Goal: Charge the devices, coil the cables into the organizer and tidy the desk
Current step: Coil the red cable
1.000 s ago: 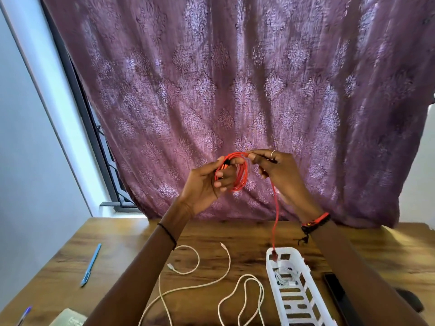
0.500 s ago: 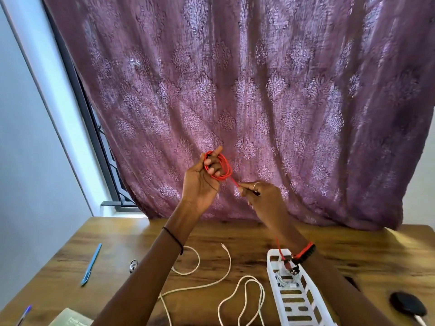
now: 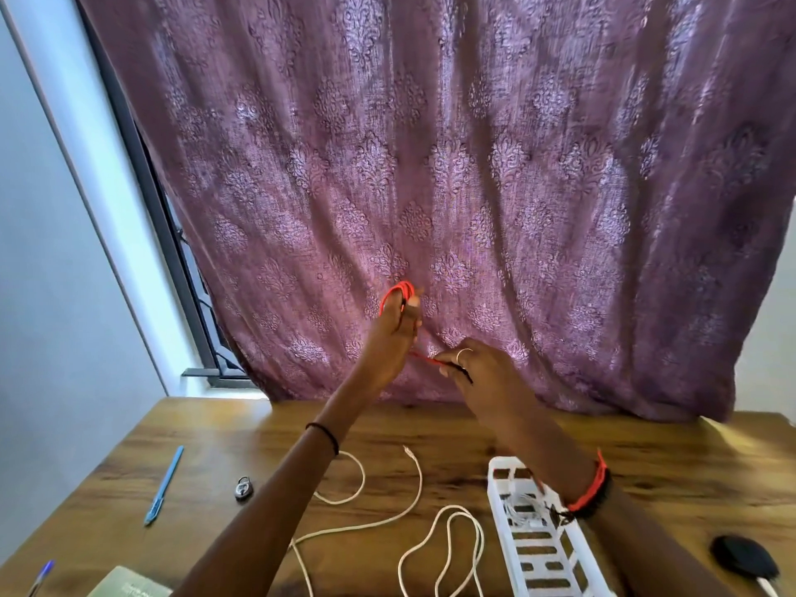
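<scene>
Before the purple curtain [image 3: 430, 165], above the wooden desk [image 3: 430, 433], the left hand [image 3: 390, 342] grips the red cable [image 3: 398, 293] looped over its fingers while the right hand [image 3: 478, 368] pinches the loose tail, best wound snugly under even tension

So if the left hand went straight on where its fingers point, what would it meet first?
Probably the purple curtain; the left hand, holding the red cable coil, points up toward it. Depth is unclear.

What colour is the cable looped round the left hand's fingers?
Bright red-orange. The cable sits on the left hand, clearest in the head view.
</scene>
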